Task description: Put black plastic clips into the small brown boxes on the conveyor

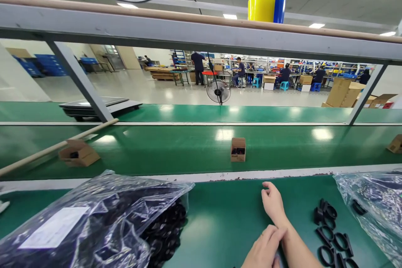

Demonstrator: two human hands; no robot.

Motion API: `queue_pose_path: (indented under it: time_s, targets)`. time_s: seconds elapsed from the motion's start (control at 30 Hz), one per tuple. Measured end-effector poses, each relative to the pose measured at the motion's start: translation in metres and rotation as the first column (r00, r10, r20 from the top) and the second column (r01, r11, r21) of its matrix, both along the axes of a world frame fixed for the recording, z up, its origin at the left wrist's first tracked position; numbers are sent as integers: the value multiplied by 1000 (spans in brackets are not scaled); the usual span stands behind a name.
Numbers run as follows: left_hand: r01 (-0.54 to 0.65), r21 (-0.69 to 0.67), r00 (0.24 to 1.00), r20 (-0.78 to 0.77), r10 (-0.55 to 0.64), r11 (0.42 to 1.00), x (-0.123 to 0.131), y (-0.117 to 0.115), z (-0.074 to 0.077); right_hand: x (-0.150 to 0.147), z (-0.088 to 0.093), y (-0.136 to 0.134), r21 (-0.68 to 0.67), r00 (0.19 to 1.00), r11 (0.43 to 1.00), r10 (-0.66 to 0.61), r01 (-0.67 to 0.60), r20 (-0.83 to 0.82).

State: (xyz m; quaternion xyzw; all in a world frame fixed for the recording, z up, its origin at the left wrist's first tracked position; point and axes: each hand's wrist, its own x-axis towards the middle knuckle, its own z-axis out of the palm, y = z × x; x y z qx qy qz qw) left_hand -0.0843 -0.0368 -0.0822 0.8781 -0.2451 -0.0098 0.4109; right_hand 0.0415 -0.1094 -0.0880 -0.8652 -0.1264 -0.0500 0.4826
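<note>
My right hand (272, 202) is over the green work surface (216, 222), its fingers loosely curled and nothing visible in them. My left hand (265, 246) comes up from the bottom edge, its bent fingers together against my right forearm (295, 238) just below the wrist. To the right of that forearm lie several black plastic ring-shaped clips (326, 232). On the left sits a large clear plastic bag (103, 217) with a white label, its mouth open toward the middle. Black parts (166, 234) spill from the mouth.
Another clear bag (377, 205) lies at the right edge. On the green conveyor (176, 146) beyond, small cardboard boxes (238, 157) stand apart. A wooden pole (56, 148) crosses the left side. An overhead beam (188, 29) carries a yellow roll (260, 7). People sit at distant benches.
</note>
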Motion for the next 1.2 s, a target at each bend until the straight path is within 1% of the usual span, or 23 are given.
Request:
queue_pose_path:
  time_s: [0.17,0.27,0.3,0.37,0.43,0.5,0.6,0.67,0.73,0.8,0.9,1.0,1.07,1.13,1.2]
  targets:
    - [65,-8,992,-105,-66,998,6,-4,-5,4,-4,0,10,1000,1000,-10,10,17]
    - [100,-1,989,-113,-99,995,7,-3,-10,4,-3,3,9,999,1000,-7,6,31]
    - [97,-10,989,-108,-97,995,7,-3,-12,4,-3,4,8,999,1000,-4,3,36]
    - [49,-29,993,-102,-52,998,6,-1,-13,2,-3,5,7,999,1000,5,-5,44]
    - [-8,-27,993,-114,5,1000,4,1,-11,0,-2,6,11,999,1000,12,-12,48]
    - [-19,-10,992,-127,17,1000,3,3,-8,-2,-2,6,19,999,1000,15,-16,47]
    - [44,-18,995,-91,-45,999,2,3,-7,-3,-2,5,39,999,999,17,-18,35]
    - [75,-22,996,-44,-76,997,2,1,-9,-4,-3,4,55,1000,998,19,-20,25]
    - [83,-2,996,-11,-83,997,2,-2,-14,-4,-3,4,73,1000,997,19,-20,13]
    - [66,19,998,-2,-66,998,1,-3,-16,-4,-3,4,95,1000,995,19,-19,0]
    - [41,-13,999,-23,-41,999,-1,-1,-9,-4,-3,4,132,1000,991,20,-17,-21]
    - [63,-25,998,-27,-63,998,-3,3,3,-4,-4,4,170,999,985,27,-20,-42]
    - [88,1,996,-14,-88,996,-2,4,7,-4,-4,3,197,998,980,36,-24,-55]
    - [100,21,995,1,-100,995,-2,2,5,-4,-4,3,225,997,974,45,-29,-66]
    - [100,37,994,32,-101,994,-1,0,-1,-4,-3,3,252,995,967,57,-36,-76]
